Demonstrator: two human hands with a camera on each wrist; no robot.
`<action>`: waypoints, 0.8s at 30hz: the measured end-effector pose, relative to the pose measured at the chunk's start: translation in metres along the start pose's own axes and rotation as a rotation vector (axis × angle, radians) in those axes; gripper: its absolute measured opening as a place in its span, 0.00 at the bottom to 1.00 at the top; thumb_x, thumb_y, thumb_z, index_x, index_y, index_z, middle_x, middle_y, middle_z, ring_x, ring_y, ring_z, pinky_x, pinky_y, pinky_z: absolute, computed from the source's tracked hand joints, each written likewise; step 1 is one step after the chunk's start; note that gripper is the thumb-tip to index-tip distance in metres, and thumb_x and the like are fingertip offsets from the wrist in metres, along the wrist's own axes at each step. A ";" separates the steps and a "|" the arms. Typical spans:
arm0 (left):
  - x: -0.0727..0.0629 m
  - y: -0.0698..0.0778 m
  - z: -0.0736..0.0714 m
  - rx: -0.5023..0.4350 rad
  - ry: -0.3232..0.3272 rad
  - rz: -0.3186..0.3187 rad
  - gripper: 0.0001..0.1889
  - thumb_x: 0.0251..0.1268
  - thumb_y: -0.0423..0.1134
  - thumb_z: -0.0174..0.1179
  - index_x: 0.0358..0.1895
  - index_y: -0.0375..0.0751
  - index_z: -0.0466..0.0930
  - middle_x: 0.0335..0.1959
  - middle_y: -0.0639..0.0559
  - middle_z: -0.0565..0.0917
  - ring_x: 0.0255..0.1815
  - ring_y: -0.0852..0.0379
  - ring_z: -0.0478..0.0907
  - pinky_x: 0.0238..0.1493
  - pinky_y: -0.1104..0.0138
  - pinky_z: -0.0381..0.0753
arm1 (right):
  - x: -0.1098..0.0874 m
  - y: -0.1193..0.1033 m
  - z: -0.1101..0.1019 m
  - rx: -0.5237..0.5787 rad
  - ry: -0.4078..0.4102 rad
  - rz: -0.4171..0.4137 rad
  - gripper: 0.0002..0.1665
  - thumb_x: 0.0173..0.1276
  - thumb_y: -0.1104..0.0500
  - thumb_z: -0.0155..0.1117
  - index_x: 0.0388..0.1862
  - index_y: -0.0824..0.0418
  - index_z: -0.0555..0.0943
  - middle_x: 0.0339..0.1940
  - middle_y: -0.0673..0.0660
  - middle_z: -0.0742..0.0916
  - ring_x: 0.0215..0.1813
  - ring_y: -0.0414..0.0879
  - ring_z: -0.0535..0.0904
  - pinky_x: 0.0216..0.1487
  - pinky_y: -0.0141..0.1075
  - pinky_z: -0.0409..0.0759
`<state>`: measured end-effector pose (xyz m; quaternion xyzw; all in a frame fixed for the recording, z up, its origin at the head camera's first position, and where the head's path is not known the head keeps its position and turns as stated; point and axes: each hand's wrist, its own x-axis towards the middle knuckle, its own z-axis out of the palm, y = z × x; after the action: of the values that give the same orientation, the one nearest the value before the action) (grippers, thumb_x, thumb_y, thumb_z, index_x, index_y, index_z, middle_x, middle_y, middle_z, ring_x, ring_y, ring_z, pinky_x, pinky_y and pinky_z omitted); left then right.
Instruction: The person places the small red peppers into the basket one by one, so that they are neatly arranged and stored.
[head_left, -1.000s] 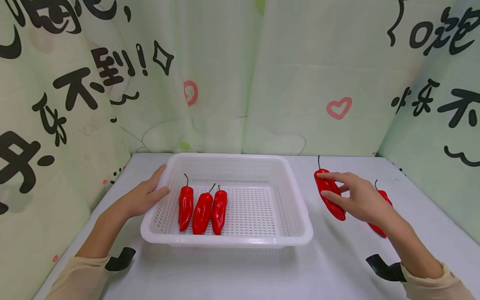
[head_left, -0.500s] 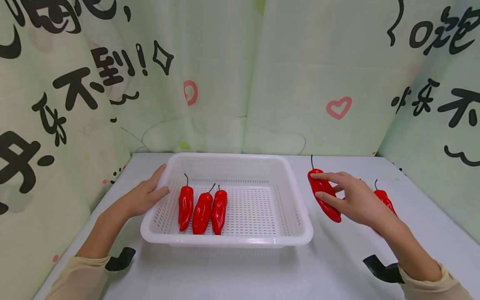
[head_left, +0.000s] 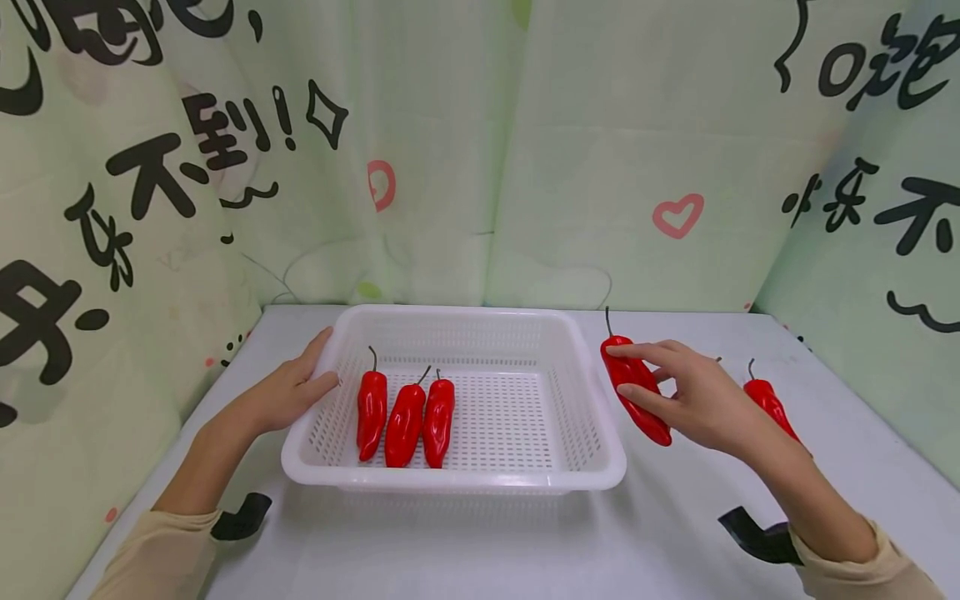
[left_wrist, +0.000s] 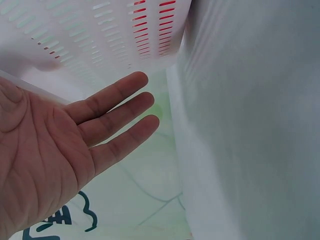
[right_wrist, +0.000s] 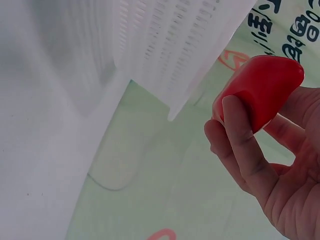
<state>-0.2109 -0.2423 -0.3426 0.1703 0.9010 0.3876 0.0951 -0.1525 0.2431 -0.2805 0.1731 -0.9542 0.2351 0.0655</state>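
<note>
A white perforated plastic basket (head_left: 517, 417) stands in the middle of the table in the head view. Three red chili peppers (head_left: 405, 423) lie side by side in its left half, stems away from me. My left hand (head_left: 288, 396) holds the basket's left rim, thumb over the edge. In the left wrist view its other fingers (left_wrist: 117, 122) stretch out straight beneath the rim. Just right of the basket, my right hand (head_left: 697, 400) pinches another red chili pepper (head_left: 630, 379) between thumb and fingers, stem up. The right wrist view shows this pepper (right_wrist: 265, 85) raised beside the basket wall.
Another red chili pepper (head_left: 771, 404) lies on the white table (head_left: 465, 550) at the right, partly behind my right forearm. A dark stem tip (head_left: 718, 359) shows behind that hand. Light green printed curtains (head_left: 570, 167) enclose the table's back and sides.
My right hand has moved left toward the basket, carrying its pepper. More of the pepper on the table shows behind my forearm. My left hand and the basket keep their places.
</note>
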 end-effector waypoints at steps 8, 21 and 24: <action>0.000 0.000 0.001 0.000 0.006 0.007 0.42 0.77 0.41 0.51 0.83 0.37 0.34 0.59 0.27 0.76 0.39 0.49 0.87 0.34 0.54 0.90 | 0.002 -0.010 -0.001 0.009 -0.007 -0.022 0.33 0.66 0.57 0.74 0.70 0.54 0.77 0.63 0.68 0.79 0.54 0.64 0.81 0.30 0.39 0.88; 0.001 -0.001 0.000 -0.001 -0.003 -0.001 0.42 0.78 0.42 0.50 0.83 0.37 0.34 0.56 0.29 0.78 0.37 0.51 0.87 0.34 0.55 0.90 | 0.009 -0.026 -0.002 0.025 -0.002 -0.069 0.33 0.67 0.56 0.74 0.70 0.53 0.77 0.63 0.66 0.80 0.54 0.61 0.81 0.32 0.38 0.89; 0.000 0.000 0.000 -0.001 0.002 0.004 0.42 0.78 0.41 0.51 0.83 0.37 0.34 0.58 0.28 0.77 0.38 0.50 0.87 0.34 0.55 0.90 | 0.012 -0.031 -0.001 0.031 -0.013 -0.075 0.32 0.66 0.55 0.74 0.70 0.53 0.78 0.63 0.66 0.80 0.53 0.59 0.81 0.32 0.38 0.89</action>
<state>-0.2108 -0.2418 -0.3425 0.1715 0.9005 0.3885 0.0935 -0.1528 0.2142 -0.2637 0.2112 -0.9438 0.2459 0.0652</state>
